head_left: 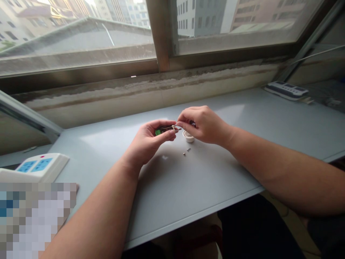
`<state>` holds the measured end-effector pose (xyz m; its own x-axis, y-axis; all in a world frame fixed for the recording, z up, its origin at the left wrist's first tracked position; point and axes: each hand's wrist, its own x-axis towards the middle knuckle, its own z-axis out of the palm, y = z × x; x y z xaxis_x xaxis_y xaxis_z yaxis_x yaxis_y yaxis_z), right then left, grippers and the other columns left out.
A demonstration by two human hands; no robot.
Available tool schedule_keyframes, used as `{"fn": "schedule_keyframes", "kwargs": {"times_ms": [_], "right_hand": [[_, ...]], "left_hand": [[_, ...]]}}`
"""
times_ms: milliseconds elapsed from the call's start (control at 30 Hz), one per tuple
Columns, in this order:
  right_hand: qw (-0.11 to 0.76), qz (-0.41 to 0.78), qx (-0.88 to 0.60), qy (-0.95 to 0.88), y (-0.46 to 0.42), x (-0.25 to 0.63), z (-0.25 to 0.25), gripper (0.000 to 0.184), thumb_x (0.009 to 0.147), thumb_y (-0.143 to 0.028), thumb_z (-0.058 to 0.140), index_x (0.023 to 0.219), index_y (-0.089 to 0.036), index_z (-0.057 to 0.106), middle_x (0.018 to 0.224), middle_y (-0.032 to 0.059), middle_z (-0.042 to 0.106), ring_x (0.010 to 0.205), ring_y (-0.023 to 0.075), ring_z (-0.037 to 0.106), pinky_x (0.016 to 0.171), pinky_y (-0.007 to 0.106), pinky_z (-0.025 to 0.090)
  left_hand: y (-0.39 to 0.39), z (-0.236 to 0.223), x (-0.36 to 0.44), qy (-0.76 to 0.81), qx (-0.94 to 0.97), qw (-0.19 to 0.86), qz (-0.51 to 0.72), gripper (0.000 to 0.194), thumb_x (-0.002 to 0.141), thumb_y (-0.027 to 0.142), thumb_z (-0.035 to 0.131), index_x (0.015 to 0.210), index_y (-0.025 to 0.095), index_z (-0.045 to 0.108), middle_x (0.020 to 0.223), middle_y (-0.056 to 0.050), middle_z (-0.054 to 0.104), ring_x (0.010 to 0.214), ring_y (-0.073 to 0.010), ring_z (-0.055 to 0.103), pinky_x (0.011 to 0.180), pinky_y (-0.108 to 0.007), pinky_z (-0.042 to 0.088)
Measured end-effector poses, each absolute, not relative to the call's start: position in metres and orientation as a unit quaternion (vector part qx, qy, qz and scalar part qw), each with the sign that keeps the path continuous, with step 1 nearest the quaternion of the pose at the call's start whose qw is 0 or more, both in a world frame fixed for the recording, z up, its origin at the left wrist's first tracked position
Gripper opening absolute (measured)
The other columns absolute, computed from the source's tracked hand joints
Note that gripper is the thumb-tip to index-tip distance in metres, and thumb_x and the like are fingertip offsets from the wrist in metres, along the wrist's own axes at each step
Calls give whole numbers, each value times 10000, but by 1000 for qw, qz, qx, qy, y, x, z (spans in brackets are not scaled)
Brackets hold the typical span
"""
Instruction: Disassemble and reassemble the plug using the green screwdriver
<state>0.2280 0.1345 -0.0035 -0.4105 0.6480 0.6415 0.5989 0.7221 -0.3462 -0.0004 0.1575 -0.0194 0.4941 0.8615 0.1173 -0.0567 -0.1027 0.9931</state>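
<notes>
Over the middle of the grey table (188, 187), my left hand (151, 138) is curled around a small green circuit board (157, 132). My right hand (201, 124) pinches a thin dark tool (172, 127) whose tip meets the board at the left thumb. A small white round cap (188, 136) lies on the table just below my right hand. Two tiny screws (186, 151) lie a little nearer to me.
A white device with blue buttons (36, 166) sits at the left edge above a blurred patch. A power strip (286, 89) lies at the far right. Behind the table runs a window sill and window.
</notes>
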Motion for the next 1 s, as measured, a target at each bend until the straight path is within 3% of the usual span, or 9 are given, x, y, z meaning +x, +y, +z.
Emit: {"fn": "schedule_keyframes", "kwargs": {"times_ms": [467,1000], "right_hand": [[415,51,-363,-833,137,227,-5,162,971,-232,644,850,-162,726,751,32,718,679,151,609,666,278,435],[427,42,-285,-857,135,230,-2,118,970,-196,677,876,-168,742,816,30,743,730,138,652,705,262,492]], "left_hand": [[160,-22,-2,315,639,587,385,447,792,373,980,1161,173,827,1081,-119,801,906,-190,724,841,-296,597],[157,-16,0,301,631,592,400,245,814,242,909,1030,153,836,932,-91,784,742,-132,652,659,-225,527]]}}
